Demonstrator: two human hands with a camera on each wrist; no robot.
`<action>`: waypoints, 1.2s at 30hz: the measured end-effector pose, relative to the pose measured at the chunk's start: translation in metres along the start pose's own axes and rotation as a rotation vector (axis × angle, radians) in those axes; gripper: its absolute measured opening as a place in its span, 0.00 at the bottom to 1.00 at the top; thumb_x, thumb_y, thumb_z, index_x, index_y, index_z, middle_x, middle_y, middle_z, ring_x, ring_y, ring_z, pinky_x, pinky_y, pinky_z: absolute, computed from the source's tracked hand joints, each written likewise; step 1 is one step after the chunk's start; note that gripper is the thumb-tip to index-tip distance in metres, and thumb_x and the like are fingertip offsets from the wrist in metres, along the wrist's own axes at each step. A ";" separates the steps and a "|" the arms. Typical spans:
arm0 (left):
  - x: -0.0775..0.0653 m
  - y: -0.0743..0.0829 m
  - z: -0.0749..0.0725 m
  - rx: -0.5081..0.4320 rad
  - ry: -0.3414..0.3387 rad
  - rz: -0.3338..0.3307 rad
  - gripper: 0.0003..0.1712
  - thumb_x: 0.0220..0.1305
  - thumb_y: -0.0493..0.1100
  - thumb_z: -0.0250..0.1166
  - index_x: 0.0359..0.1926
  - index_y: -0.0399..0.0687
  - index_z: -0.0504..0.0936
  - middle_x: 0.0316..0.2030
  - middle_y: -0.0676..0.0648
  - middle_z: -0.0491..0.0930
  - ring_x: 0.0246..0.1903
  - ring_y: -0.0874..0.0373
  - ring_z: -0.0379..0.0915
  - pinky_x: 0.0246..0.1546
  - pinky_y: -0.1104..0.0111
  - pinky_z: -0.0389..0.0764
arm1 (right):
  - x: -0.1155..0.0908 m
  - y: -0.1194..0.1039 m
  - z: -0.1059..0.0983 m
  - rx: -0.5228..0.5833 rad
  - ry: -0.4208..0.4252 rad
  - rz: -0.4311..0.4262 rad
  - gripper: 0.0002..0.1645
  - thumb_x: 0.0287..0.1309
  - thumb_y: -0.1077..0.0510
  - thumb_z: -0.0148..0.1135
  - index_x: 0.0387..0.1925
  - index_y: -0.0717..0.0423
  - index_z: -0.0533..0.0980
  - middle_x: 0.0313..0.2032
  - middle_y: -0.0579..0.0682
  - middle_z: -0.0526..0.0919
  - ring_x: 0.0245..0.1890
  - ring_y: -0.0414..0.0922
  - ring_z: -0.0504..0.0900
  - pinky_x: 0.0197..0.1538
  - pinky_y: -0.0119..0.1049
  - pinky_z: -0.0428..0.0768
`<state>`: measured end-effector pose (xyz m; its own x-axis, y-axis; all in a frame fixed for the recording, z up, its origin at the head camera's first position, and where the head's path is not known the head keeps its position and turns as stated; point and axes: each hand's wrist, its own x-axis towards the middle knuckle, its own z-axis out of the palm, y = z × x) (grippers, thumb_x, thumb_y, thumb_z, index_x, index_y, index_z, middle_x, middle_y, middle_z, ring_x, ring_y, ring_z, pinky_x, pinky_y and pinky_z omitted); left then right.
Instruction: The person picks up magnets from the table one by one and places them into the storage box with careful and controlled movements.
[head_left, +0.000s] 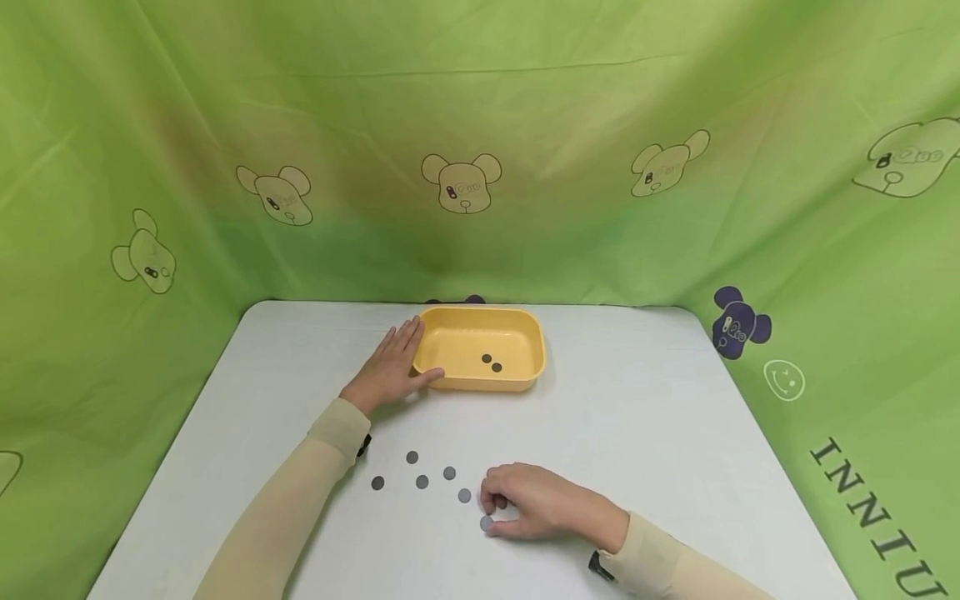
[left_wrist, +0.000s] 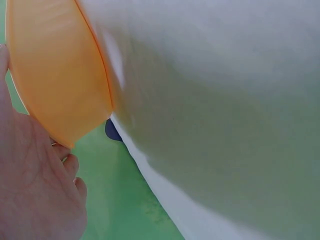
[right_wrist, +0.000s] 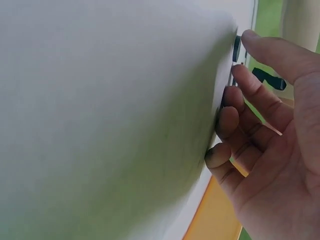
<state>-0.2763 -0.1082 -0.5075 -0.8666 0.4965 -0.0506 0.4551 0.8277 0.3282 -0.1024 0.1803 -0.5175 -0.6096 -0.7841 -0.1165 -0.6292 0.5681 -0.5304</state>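
A yellow plastic basin (head_left: 480, 384) stands at the back of the table with two small dark discs (head_left: 497, 367) in it. My left hand (head_left: 390, 367) rests against its left end, fingers straight along the rim and thumb at the front corner. In the left wrist view, the palm (left_wrist: 40, 180) lies beside the basin's wall (left_wrist: 60, 70). My right hand (head_left: 536, 500) is low over the table, fingers bent and apart from the thumb. Its thumb tip is at a grey disc (head_left: 486, 523); another dark disc (head_left: 502, 503) shows partly under the fingers. In the right wrist view, the fingertips touch the tabletop.
Several more grey discs (head_left: 422, 482) lie scattered on the white table (head_left: 637, 400) between the two arms. Green cloth (head_left: 570, 233) printed with bear heads hangs around the back and sides. Each wrist has a dark band (head_left: 600, 567) at the sleeve.
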 end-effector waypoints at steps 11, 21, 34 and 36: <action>0.001 -0.002 0.003 -0.003 0.007 0.006 0.63 0.76 0.77 0.50 0.87 0.40 0.35 0.87 0.41 0.34 0.86 0.48 0.30 0.85 0.57 0.31 | 0.003 -0.004 0.003 -0.017 0.023 -0.019 0.09 0.66 0.48 0.75 0.37 0.41 0.80 0.34 0.33 0.75 0.36 0.28 0.70 0.42 0.23 0.75; 0.001 -0.002 0.002 -0.006 0.002 0.009 0.63 0.76 0.77 0.50 0.87 0.41 0.34 0.87 0.42 0.33 0.86 0.48 0.29 0.85 0.58 0.30 | 0.006 -0.007 0.004 0.009 -0.002 -0.030 0.11 0.65 0.52 0.77 0.38 0.39 0.80 0.35 0.31 0.76 0.37 0.29 0.74 0.45 0.22 0.77; 0.003 -0.006 0.002 -0.005 0.008 0.019 0.63 0.76 0.77 0.50 0.86 0.39 0.34 0.87 0.40 0.34 0.86 0.46 0.30 0.85 0.56 0.31 | 0.008 -0.014 0.004 0.029 -0.023 -0.146 0.13 0.63 0.63 0.74 0.37 0.43 0.79 0.32 0.35 0.78 0.33 0.26 0.70 0.40 0.18 0.72; 0.002 -0.006 0.003 0.003 0.005 0.020 0.63 0.76 0.77 0.50 0.86 0.39 0.34 0.87 0.40 0.34 0.86 0.46 0.30 0.85 0.57 0.31 | 0.008 -0.014 0.004 0.065 -0.029 -0.134 0.13 0.64 0.64 0.73 0.38 0.43 0.79 0.33 0.33 0.77 0.32 0.26 0.71 0.39 0.18 0.73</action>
<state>-0.2802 -0.1111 -0.5121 -0.8581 0.5119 -0.0397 0.4731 0.8184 0.3263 -0.0964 0.1652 -0.5142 -0.5075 -0.8592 -0.0652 -0.6705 0.4414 -0.5963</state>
